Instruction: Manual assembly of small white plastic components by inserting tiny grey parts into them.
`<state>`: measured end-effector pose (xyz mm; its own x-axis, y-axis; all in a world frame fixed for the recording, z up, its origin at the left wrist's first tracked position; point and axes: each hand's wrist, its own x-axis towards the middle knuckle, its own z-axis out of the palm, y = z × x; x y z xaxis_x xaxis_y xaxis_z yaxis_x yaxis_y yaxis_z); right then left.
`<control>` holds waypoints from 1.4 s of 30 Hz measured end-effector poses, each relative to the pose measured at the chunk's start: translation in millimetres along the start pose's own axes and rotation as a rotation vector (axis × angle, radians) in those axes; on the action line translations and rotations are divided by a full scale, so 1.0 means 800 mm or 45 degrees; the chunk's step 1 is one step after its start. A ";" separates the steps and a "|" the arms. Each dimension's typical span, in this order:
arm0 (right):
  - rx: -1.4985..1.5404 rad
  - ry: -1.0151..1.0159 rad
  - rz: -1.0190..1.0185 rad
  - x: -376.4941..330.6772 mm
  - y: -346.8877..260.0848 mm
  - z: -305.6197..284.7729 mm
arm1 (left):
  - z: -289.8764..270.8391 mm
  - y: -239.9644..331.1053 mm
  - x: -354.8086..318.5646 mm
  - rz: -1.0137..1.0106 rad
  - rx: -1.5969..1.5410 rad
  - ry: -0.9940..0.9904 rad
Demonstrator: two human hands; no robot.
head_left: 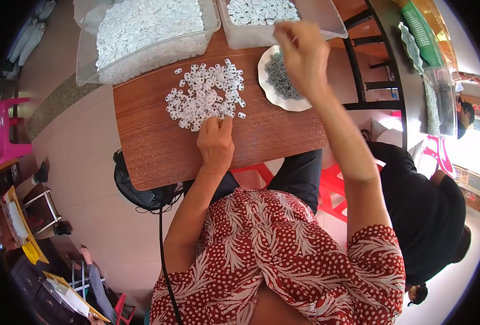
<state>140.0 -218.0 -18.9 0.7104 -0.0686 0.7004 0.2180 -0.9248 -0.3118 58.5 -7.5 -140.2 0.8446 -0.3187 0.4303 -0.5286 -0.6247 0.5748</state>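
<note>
My left hand (pixel 216 143) rests at the near edge of a loose pile of small white plastic pieces with holes (pixel 199 95) on the brown table. Its fingers are bent and drawn together among the pieces; what they grip is hidden. My right hand (pixel 307 59) is raised over the far right of the table, between a wavy-rimmed cream plate (pixel 297 105) and the right-hand clear bin. Its fingers are curled in a pinch, slightly blurred, and too small a thing to make out may be in them. Many small grey pin-like parts (pixel 281 77) lie on the plate.
A large clear bin (pixel 159 57) of white pieces stands at the table's far left. A second clear bin (pixel 251 37) holds similar pieces. A black rack (pixel 381 70) and a person in black (pixel 427 211) are to the right. A black bag (pixel 137 187) hangs left.
</note>
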 end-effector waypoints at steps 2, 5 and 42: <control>0.175 -0.167 0.028 -0.049 -0.018 -0.002 | 0.008 -0.009 -0.005 0.061 0.085 -0.018; 0.306 -0.313 0.150 -0.115 -0.025 -0.003 | 0.010 -0.016 -0.008 0.100 0.170 -0.046; -0.278 -0.510 0.057 -0.190 0.027 -0.025 | -0.019 0.018 -0.015 -0.061 -0.226 -0.043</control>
<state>23.1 -234.7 -119.5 0.9281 0.0000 0.3722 0.0656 -0.9844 -0.1634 39.2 -1.9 -126.2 0.8700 -0.3171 0.3775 -0.4918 -0.5050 0.7093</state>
